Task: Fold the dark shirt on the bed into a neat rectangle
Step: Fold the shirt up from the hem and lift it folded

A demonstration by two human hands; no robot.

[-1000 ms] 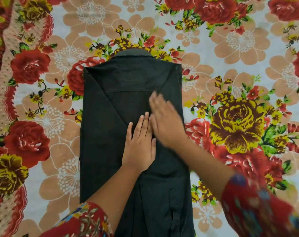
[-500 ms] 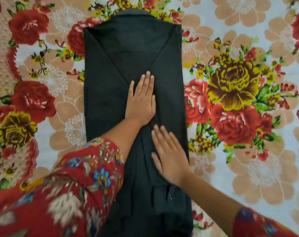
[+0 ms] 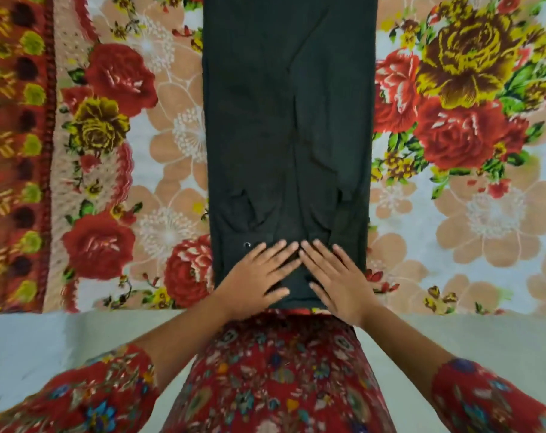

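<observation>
Both hands, left hand (image 3: 255,281) and right hand (image 3: 338,281), are laid flat with fingers spread, fingertips nearly touching, on the dark shirt's (image 3: 288,120) near hem. Floral bedsheet (image 3: 452,214) is seen around; nothing obstructs.

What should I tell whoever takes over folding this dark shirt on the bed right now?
Left hand: flat, open, palm down on the shirt's near end.
Right hand: the same, beside it, fingertips nearly meeting.
Dark shirt: lies on the floral bedsheet as a long narrow strip; its far end runs out of view.
Done: both sides folded in; some wrinkles remain near the hands.
Left: likely fold the near end up toward the far end, then smooth into a rectangle.
</observation>
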